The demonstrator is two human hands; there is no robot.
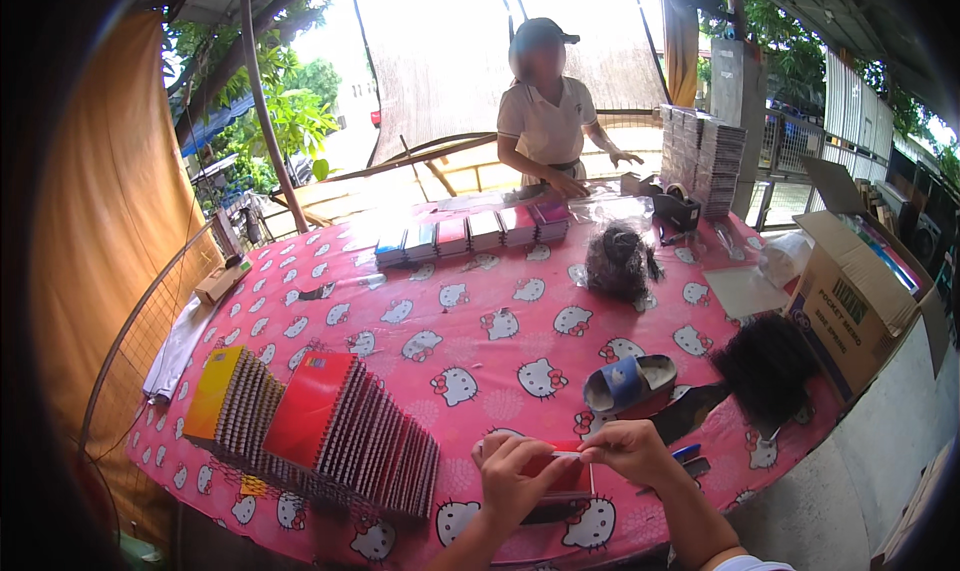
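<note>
At the near edge of the table, both my hands are at a small red-covered notebook [572, 484]. My left hand [513, 478] has its fingers closed over the notebook's left and upper side. My right hand [634, 453] is bent in a pinch at the upper right edge; whatever lies between thumb and fingertips is too small to make out. Left of my hands stand a tall stack of red-covered spiral notebooks [312, 399] and a stack of yellow-covered ones [217, 383]. A blue-handled tool [687, 454] lies beside my right forearm, partly hidden.
A blue slipper [618, 384] and a black bristly bundle [765, 369] lie to the right. Near an open cardboard box [850, 296] is a bagged black bundle [618, 261]. Across the table, a person [548, 111] stands by a notebook row [470, 233], tape dispenser [676, 209] and wrapped stacks [700, 159].
</note>
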